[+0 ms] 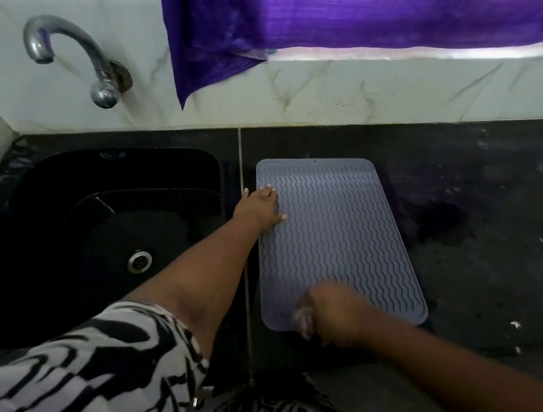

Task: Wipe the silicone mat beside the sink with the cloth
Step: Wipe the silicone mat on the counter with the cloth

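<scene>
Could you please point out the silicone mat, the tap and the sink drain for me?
silicone mat (339,228): head view, middle of its ribbed grey surface.
tap (72,53): head view, curved metal spout on the wall.
sink drain (140,260): head view, metal ring in the basin floor.

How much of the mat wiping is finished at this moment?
Done: cannot tell; the mat shows no clear wiped area. In hand: left hand presses its far left edge; right hand, blurred, grips a pale cloth at the near corner. Left: seemingly most of the ridged surface.

We see the grey, wave-ribbed silicone mat (338,235) lying flat just right of the black sink (57,198), a pale cloth (304,320) bunched on its near edge.
</scene>
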